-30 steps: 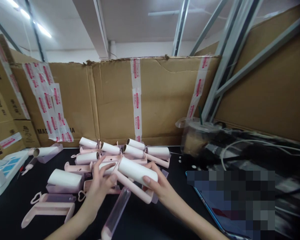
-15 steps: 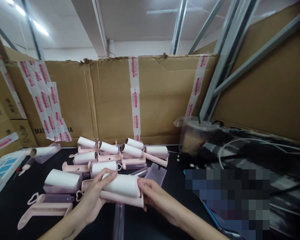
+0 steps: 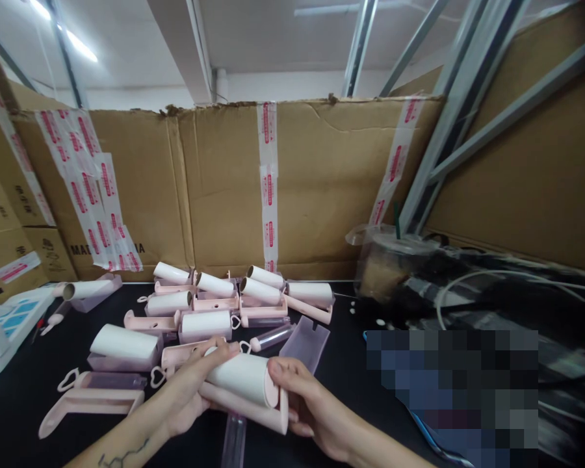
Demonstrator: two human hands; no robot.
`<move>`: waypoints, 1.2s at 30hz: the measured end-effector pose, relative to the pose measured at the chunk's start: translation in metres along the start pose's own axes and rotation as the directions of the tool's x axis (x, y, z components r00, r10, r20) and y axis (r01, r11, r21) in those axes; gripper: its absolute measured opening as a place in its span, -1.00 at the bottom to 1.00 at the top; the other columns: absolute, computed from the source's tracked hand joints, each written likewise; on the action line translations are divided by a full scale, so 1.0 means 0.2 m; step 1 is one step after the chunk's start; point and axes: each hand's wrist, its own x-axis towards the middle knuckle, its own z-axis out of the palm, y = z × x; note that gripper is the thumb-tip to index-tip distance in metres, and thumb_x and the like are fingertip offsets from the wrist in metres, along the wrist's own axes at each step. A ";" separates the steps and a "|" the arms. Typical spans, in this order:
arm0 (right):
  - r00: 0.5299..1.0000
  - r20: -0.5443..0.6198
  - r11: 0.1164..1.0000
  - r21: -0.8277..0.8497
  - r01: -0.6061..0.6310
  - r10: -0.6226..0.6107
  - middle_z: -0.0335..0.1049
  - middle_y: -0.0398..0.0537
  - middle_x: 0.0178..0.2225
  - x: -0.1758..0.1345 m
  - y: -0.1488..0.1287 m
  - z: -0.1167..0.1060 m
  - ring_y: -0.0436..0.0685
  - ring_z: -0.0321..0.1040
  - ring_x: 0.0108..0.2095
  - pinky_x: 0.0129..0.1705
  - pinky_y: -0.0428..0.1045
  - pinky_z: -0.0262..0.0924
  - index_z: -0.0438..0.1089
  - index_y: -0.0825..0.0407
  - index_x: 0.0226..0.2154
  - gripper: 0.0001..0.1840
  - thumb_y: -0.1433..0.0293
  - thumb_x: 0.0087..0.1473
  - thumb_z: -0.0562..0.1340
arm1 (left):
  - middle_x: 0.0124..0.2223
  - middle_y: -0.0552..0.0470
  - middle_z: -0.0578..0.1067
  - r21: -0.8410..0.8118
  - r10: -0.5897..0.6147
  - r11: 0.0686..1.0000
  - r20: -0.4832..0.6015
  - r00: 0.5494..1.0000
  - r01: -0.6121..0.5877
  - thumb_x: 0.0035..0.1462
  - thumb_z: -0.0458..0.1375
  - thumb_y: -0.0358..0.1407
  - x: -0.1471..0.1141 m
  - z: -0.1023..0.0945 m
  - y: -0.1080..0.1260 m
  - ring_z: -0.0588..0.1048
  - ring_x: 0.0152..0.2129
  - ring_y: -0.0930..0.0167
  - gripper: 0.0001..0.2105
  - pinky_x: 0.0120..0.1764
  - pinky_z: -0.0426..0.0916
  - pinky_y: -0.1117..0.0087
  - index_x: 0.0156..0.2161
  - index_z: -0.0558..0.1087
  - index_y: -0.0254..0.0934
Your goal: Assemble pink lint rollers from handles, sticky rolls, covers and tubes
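Note:
Both hands hold a lint roller, a white paper roll [image 3: 241, 378] seated in a pink plastic holder [image 3: 253, 413]. My left hand [image 3: 195, 390] is wrapped round its left end, with fingers over the roll. At the other end my right hand [image 3: 302, 396] grips the holder's upright end piece, thumb by the pink end of the roll. Beneath them a clear purple tube [image 3: 234, 439] lies on the table. A purple cover [image 3: 306, 344] rests just behind my right hand. To the left lie another white roll in a purple cover [image 3: 124, 361] and a loose pink holder [image 3: 95, 404].
More white rolls [image 3: 207, 324], pink holders and purple covers cluster at the back of the black table. A plastic cup [image 3: 383, 266] and a cable stand right, near a pixelated patch. A white power strip [image 3: 10, 331] lies left. Cardboard [image 3: 224, 188] walls the back.
The lint roller has tilted, its right end now lower and nearer to me. The roll's pink end shows more clearly inside the holder. Both hands keep hold; the view has shifted slightly.

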 end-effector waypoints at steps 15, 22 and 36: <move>0.967 0.025 0.920 -0.304 0.248 -0.252 -0.06 -0.29 -0.71 -0.02 -0.01 -0.01 -0.12 -0.22 -0.71 -0.67 -0.14 -0.32 0.06 0.04 -0.68 -0.49 -0.01 -0.07 0.15 | -0.45 0.13 0.37 -0.045 0.002 0.999 0.004 1.000 -0.002 -0.15 0.28 -0.21 -0.02 0.01 0.01 0.37 -0.50 0.47 -0.73 -0.49 0.30 0.50 -0.38 0.28 -0.22; 0.728 0.201 0.325 -0.795 0.512 -0.655 0.19 0.14 -0.03 -0.10 -0.09 -0.08 0.16 0.28 -0.25 -0.20 0.05 0.18 0.06 0.02 0.10 -0.39 0.01 0.11 -0.06 | -0.40 0.15 0.37 -0.090 0.162 0.982 -0.078 0.984 -0.169 -0.10 0.26 -0.20 -0.02 -0.01 0.06 0.36 -0.50 0.51 -0.75 -0.48 0.29 0.53 -0.36 0.28 -0.20; 0.527 0.717 -0.441 -0.697 0.566 -0.456 0.11 -0.18 0.15 -0.06 -0.06 -0.06 0.04 0.09 0.12 0.21 0.09 -0.20 -0.11 -0.28 0.18 -0.27 0.61 0.07 0.08 | -0.19 -0.10 0.49 -0.277 0.155 0.953 0.082 0.985 -0.127 0.03 0.10 -0.03 -0.04 0.03 0.03 0.45 -0.24 0.28 -0.57 -0.17 0.31 0.29 -0.08 0.37 -0.30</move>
